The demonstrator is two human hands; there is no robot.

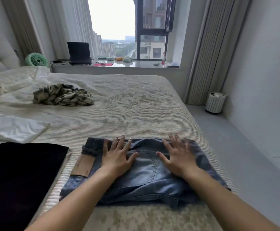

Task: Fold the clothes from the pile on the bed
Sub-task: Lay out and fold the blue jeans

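A pair of blue jeans (146, 177) lies folded into a compact rectangle near the front edge of the bed (136, 105), brown leather waist patch at its left. My left hand (117, 155) rests flat on the left half of the jeans, fingers spread. My right hand (177, 155) lies flat on the right half, fingers spread too. Neither hand grips the cloth. A crumpled plaid garment (62, 95) sits further back on the left. A folded black garment (19, 177) lies at the front left, with a white garment (14, 127) behind it.
Rumpled white bedding (11, 82) covers the bed's far left by the headboard. Behind the bed, a window ledge holds a laptop (79, 53), a green fan (36, 59) and small items. A white bin (215, 102) stands on the grey floor to the right.
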